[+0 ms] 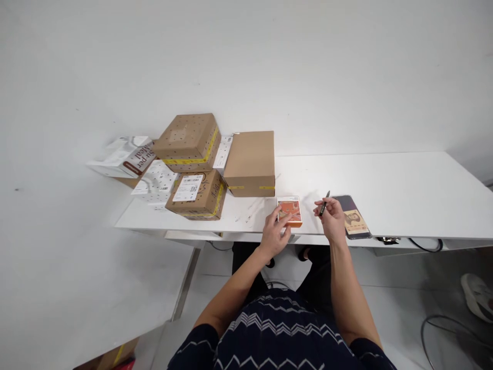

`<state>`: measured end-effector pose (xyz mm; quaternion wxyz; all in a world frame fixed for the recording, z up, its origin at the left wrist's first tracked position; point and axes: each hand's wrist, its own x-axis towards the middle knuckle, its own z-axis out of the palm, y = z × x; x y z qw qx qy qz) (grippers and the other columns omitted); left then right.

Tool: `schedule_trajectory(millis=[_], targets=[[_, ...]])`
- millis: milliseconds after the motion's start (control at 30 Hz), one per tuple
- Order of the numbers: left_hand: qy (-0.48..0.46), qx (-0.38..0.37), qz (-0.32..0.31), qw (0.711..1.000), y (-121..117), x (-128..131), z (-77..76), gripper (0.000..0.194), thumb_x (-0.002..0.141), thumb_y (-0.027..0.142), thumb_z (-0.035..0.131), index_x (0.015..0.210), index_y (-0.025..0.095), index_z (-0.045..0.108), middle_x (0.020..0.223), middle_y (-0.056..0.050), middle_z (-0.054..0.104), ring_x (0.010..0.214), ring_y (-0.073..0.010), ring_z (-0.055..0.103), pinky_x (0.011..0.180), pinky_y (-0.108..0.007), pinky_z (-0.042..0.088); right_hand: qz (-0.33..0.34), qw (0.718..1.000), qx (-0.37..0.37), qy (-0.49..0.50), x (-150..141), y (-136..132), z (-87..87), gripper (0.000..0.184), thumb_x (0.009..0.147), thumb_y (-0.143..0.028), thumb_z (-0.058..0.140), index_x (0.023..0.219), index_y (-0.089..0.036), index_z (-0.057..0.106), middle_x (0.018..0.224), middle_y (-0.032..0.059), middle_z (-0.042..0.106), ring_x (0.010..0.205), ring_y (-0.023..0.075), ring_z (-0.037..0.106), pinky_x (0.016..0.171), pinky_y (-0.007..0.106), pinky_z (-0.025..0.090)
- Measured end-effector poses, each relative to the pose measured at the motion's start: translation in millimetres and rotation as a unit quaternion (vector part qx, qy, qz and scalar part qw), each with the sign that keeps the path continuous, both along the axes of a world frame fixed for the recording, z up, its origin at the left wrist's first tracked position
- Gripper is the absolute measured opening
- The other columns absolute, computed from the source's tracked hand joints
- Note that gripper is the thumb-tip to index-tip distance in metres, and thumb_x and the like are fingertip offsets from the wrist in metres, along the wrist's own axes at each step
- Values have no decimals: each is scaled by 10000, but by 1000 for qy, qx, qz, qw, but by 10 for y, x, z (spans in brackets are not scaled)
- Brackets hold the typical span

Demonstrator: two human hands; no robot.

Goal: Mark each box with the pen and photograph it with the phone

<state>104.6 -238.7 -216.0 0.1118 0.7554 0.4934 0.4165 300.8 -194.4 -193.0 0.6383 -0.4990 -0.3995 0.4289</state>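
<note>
A small orange-and-white box (290,209) lies near the front edge of the white table. My left hand (274,231) rests on its left side and top with the fingers spread apart. To the right of the box, my right hand (332,216) is closed around a slim black pen-like tool (324,205), its narrow greyish tip pointing up and away from me. The tool is held apart from the box. Beside my right hand lies a dark smartphone (358,228), with a picture showing on it.
Brown cardboard boxes, a large plain one (252,162), a dotted one (188,139) and a labelled one (198,195), stand on the left. White boxes, including a printed one (127,154), are beside them. A black cable (429,246) hangs at the table's (408,195) front edge.
</note>
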Motion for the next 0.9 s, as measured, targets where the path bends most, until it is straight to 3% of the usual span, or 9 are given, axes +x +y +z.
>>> schedule_trajectory(millis=[67,167,267,367,433,567,700,800,900], targets=[[21,5,-11,1000,-33,48,1,440,864,214,535,1303,249,551,1447,-127,392,1301,-291,445,1037,-478,442,-29,999,29,16,-103,-1,174,298,737,-391,685,865,-247,458,626,-75,540,521,100,504,548,246,421],[16,13,-19,1000,-41,76,18,492,870,250,540,1359,234,490,1402,-142,432,1275,-285,459,1026,-467,452,-37,998,53,23,-257,14,406,301,858,-500,556,779,-245,417,459,-110,369,412,90,376,464,224,337],[-10,18,-12,1000,0,59,45,478,890,295,522,1360,215,483,1339,-143,490,1239,-268,481,1034,-458,440,6,998,63,6,-385,44,526,309,906,-538,454,900,-237,523,497,-75,467,435,105,421,476,241,364],[-41,30,8,999,76,34,37,388,912,328,477,1271,206,562,1308,-143,509,1209,-265,495,1018,-467,438,65,997,41,-22,-495,93,531,374,892,-545,453,1011,-218,589,754,16,649,598,131,559,572,276,448],[-63,40,14,997,136,23,1,364,925,348,441,1219,197,594,1286,-145,523,1194,-263,501,1004,-470,443,80,995,12,-50,-563,128,492,324,847,-504,518,944,-208,610,833,35,665,679,149,587,609,288,465],[-106,31,7,994,237,14,-101,392,951,384,370,1200,187,599,1232,-143,555,1190,-247,511,1023,-463,441,55,991,-31,-122,-657,165,405,142,731,-333,598,816,-220,581,718,-14,608,654,154,557,614,289,461],[-128,6,-6,992,269,12,-180,416,954,425,357,1197,184,595,1260,-144,529,1207,-240,510,1033,-445,448,85,981,-40,-170,-660,174,389,83,756,-303,572,791,-227,567,664,-28,593,600,146,536,589,284,443],[-136,13,-10,991,268,12,-222,411,956,411,360,1217,179,575,1292,-145,508,1215,-233,511,1037,-435,451,114,970,-27,-212,-637,192,382,162,806,-346,547,699,-228,520,581,-45,523,541,132,480,541,271,399],[-134,32,-13,990,268,13,-252,399,954,388,368,1227,173,564,1308,-148,505,1213,-229,518,1043,-427,450,96,969,-11,-227,-627,204,350,266,867,-404,486,664,-233,471,562,-45,481,550,135,467,548,273,389]])
